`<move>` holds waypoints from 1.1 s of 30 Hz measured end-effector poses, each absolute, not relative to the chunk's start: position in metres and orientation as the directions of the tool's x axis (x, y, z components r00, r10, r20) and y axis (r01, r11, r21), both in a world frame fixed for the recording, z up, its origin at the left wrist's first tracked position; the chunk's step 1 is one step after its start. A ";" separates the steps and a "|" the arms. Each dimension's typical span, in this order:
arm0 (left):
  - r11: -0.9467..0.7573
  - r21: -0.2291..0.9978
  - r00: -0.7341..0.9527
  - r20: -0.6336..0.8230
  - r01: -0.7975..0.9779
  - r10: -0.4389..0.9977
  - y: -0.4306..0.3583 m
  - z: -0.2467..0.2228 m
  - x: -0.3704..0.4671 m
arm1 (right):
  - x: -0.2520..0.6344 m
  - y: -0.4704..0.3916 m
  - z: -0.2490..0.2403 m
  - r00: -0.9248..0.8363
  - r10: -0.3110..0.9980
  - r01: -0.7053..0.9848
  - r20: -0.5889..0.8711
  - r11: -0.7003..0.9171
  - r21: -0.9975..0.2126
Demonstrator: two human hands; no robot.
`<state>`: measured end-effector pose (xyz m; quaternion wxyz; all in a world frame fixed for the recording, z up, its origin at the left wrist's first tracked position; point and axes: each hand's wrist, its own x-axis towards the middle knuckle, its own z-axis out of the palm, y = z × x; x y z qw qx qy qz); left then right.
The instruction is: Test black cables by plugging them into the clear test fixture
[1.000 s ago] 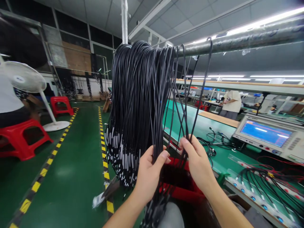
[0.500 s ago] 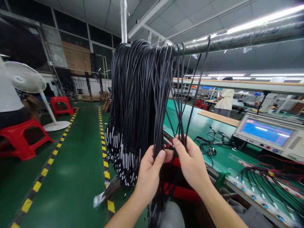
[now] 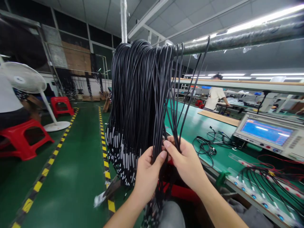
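A thick bundle of black cables [image 3: 135, 95] hangs over a horizontal metal pipe [image 3: 228, 41], with grey and white ends low down. My left hand [image 3: 149, 172] is closed around several cables at the bundle's right side, thumb on top. Close beside it, my right hand [image 3: 187, 161] grips a few more cables that hang apart from the bundle and slant down from the pipe. The two hands nearly touch at the fingertips. Below them the cable ends dangle, partly hidden and blurred, above my knee.
At right, a green workbench [image 3: 190, 117] bears an instrument with a blue screen [image 3: 266, 131], loose cables and a strip of connectors. Red stools [image 3: 23, 139] and a white fan [image 3: 26, 77] stand left, near a seated person. Another person [image 3: 215, 96] stands behind the bench.
My right hand has moved left toward my left hand, drawing its cables along. The lower cable ends have swung left. The person in the background has shifted left and changed posture.
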<state>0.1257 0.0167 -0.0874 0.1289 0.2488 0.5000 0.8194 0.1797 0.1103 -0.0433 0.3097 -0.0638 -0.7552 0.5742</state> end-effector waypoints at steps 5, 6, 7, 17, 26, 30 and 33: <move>-0.508 0.861 -0.843 0.251 -0.030 0.476 0.014 -0.089 0.122 | 0.182 0.121 -0.047 -0.706 0.542 -0.316 0.455 0.334 -0.888; -0.509 0.860 -0.842 0.254 -0.029 0.476 0.014 -0.090 0.121 | 0.182 0.122 -0.048 -0.723 0.528 -0.325 0.446 0.310 -0.894; -0.504 0.863 -0.843 0.257 -0.019 0.472 0.014 -0.090 0.121 | 0.182 0.122 -0.049 -0.750 0.507 -0.332 0.425 0.267 -0.904; -0.458 0.887 -0.845 0.291 0.062 0.449 0.017 -0.087 0.121 | 0.176 0.105 -0.047 -0.840 0.440 -0.305 0.316 0.097 -0.947; -0.416 0.907 -0.842 0.273 0.064 0.465 0.003 -0.081 0.116 | 0.183 0.111 -0.043 -0.798 0.480 -0.346 0.363 0.127 -0.929; -0.414 0.903 -0.813 0.325 0.115 0.482 -0.015 -0.043 0.094 | 0.202 0.119 -0.026 -0.855 0.306 -0.448 0.419 -0.029 -0.894; -0.404 0.883 -0.729 0.438 0.239 0.526 -0.016 0.013 0.075 | 0.200 0.118 0.009 -0.899 0.103 -0.439 0.426 -0.186 -0.879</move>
